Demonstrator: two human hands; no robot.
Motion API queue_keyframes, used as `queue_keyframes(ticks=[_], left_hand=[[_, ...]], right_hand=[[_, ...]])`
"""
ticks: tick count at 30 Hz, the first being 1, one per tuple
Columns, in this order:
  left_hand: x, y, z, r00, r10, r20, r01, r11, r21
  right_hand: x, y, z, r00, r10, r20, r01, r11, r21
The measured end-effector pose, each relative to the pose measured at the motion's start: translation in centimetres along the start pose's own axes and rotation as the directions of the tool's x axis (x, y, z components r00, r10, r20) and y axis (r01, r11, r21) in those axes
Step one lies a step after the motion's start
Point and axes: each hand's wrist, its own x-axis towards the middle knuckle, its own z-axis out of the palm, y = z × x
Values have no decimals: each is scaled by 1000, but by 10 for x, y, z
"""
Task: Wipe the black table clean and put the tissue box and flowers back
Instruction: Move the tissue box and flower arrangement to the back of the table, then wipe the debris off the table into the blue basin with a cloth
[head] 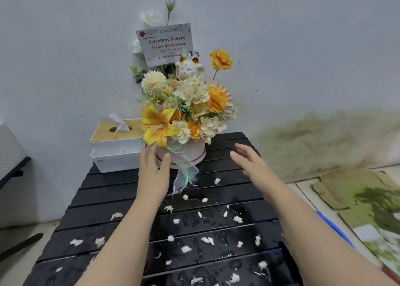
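Head view.
1. Flowers (186, 103) in a pink box (191, 153) stand at the far end of the black table (108, 199), tissue box (116, 153) just beside.
2. Left hand (153, 168), fingers straight, touches the box; right hand (249, 162) released, apart.
3. Risk: a one-sided lift could tip the top-heavy arrangement onto wet slats.

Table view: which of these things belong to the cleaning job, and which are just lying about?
Job: table, flowers, tissue box, white scraps, water drops, left hand, right hand.
Lying about: cardboard on the floor.
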Motion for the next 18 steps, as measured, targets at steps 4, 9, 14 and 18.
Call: queue_keyframes(ticks=[4,9,14,18], left_hand=[[-69,21,12,988,103,112,-113,990,89],[-169,45,47,939,79,334,-97,995,37],[-216,38,87,886,88,456,-297,861,412],[-235,35,105,877,95,472,-388,720,575]], right_hand=[[-69,26,-44,995,-29,-91,11,981,-194],[-130,68,-76,983,-53,-174,-40,871,-490],[-159,90,-69,987,51,-149,-135,762,-633],[-176,91,-56,987,-116,-112,-20,606,-795]])
